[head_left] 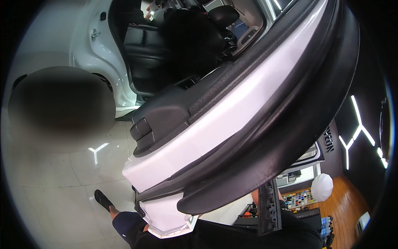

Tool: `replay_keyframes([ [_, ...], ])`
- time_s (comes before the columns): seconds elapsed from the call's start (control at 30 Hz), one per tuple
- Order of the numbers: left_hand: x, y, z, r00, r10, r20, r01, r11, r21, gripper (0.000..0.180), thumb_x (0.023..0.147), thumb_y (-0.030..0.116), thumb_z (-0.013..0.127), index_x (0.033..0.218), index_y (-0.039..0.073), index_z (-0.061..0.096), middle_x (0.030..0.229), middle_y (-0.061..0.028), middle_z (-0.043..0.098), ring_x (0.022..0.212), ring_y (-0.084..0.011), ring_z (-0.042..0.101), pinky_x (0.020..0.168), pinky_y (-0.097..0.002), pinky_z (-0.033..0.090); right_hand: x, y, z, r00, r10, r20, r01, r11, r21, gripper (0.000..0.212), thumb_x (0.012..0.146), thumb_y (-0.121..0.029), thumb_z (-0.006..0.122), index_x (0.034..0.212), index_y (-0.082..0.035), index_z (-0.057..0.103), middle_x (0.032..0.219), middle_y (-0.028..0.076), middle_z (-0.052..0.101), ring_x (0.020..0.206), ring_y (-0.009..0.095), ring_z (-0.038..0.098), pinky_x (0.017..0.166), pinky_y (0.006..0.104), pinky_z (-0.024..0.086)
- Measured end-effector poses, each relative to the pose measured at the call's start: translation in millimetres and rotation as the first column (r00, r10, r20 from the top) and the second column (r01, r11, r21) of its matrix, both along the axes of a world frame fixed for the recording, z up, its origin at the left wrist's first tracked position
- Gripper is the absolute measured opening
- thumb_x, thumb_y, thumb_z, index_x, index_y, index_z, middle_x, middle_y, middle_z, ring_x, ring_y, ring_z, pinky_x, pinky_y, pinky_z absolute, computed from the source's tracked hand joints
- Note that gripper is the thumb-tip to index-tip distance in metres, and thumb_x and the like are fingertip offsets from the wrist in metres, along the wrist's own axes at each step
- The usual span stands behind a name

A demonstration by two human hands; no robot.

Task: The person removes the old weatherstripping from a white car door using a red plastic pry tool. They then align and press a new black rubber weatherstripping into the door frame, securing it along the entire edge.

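A white car door (pixel 199 147) stands open across the middle, with a black trim panel and switches on its inner side. Along its outer edge runs a broad, curved black piece (pixel 265 164), perhaps trim or a mirror edge. Below it a black plastic strip (pixel 269 209) with a ribbed inner side stands upright. Skin of my right arm or hand (pixel 255 198) shows beside this strip; the fingers are hidden, so I cannot tell its grip. A sliver of skin (pixel 146 228) shows by the door's lower white end; whether it is my left hand is unclear.
Left of the door, the car's white body (pixel 97 50) frames black seats (pixel 145 45). A large blurred patch (pixel 62 108) covers part of the glossy tiled floor (pixel 49 191). A leg with a dark shoe (pixel 103 200) stands there. Right, a white umbrella-like lamp (pixel 322 187) stands near wood flooring (pixel 346 199).
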State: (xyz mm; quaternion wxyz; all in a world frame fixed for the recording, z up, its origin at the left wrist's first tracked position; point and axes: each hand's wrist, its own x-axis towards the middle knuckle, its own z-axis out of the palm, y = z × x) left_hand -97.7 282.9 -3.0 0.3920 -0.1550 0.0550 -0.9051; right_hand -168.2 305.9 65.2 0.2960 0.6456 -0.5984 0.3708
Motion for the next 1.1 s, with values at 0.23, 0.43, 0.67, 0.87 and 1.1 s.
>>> replay_keyframes([
  [0.23,-16,7,-2,0.999,0.034,-0.028,-0.037,0.995,-0.091,0.028,0.091,0.018,0.078,0.112,0.007,0.064,0.097,-0.002,0.055,0.085,-0.0084,0.056,0.071,-0.0199,0.047,2,17,12,0.998,-0.034,-0.053,0.038,0.996,0.079,0.047,0.08,-0.024,0.088,0.105,0.006,0.062,0.103,0.02,0.058,0.078,0.023,0.071,0.068,0.0319,0.065],
  [0.43,-23,-22,-11,0.928,0.36,0.099,-0.328,0.913,-0.241,0.022,0.093,0.017,0.075,0.11,0.003,0.069,0.094,-0.0031,0.055,0.078,-0.0069,0.053,0.065,-0.0186,0.044,-7,-11,-2,0.998,0.062,-0.03,-0.061,0.997,0.051,0.048,0.081,-0.025,0.087,0.108,0.006,0.063,0.104,0.021,0.059,0.08,0.023,0.072,0.068,0.0315,0.064],
  [0.67,-18,0,-6,0.911,0.39,0.138,-0.329,0.886,-0.327,0.017,0.098,0.008,0.067,0.114,0.001,0.072,0.097,-0.0053,0.059,0.075,-0.0057,0.054,0.063,-0.0174,0.044,3,15,13,0.995,-0.071,-0.067,0.076,0.994,0.08,0.044,0.081,-0.023,0.087,0.105,0.005,0.064,0.104,0.02,0.061,0.08,0.023,0.071,0.068,0.0306,0.063],
  [0.87,-17,-3,-8,0.92,0.35,0.175,-0.285,0.906,-0.313,0.018,0.099,0.008,0.065,0.115,0.001,0.07,0.104,-0.008,0.062,0.078,-0.0068,0.057,0.067,-0.0182,0.046,3,15,11,0.984,-0.139,-0.114,0.145,0.988,0.05,0.046,0.076,-0.029,0.091,0.102,0.001,0.067,0.095,0.015,0.063,0.084,0.021,0.064,0.069,0.0271,0.051],
  [1.1,-15,-1,-9,0.927,0.337,0.163,-0.267,0.901,-0.342,0.018,0.1,0.008,0.064,0.116,0.001,0.07,0.106,-0.0088,0.063,0.08,-0.0072,0.058,0.069,-0.019,0.047,1,15,14,0.991,-0.054,-0.12,0.062,0.996,0.062,0.051,0.074,-0.035,0.092,0.098,0.002,0.065,0.094,0.012,0.061,0.082,0.021,0.061,0.071,0.0291,0.047],
])
